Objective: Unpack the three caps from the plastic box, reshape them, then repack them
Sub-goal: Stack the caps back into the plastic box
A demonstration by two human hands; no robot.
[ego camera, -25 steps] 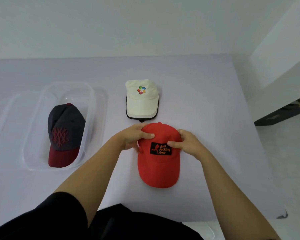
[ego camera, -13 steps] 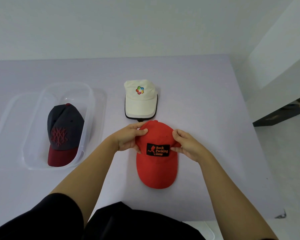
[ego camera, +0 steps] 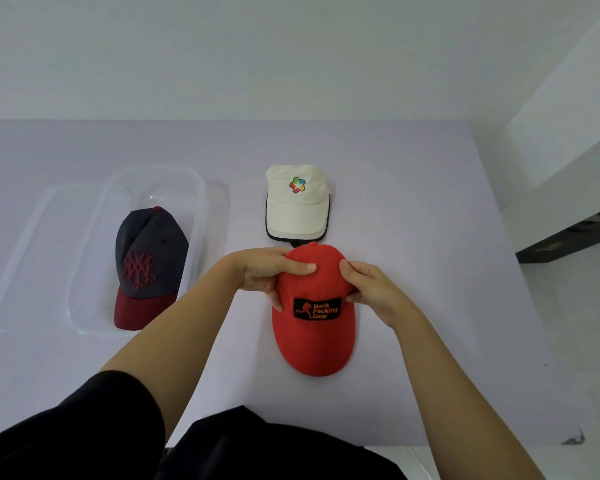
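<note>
Here both hands, left hand [ego camera: 269, 271] and right hand [ego camera: 373, 289], pinched the red cap [ego camera: 314, 337] crown at nine and three o'clock.

A pale lilac table [ego camera: 395, 188] stands against a white wall [ego camera: 222, 53], with a light floor [ego camera: 568, 306] at right.
</note>
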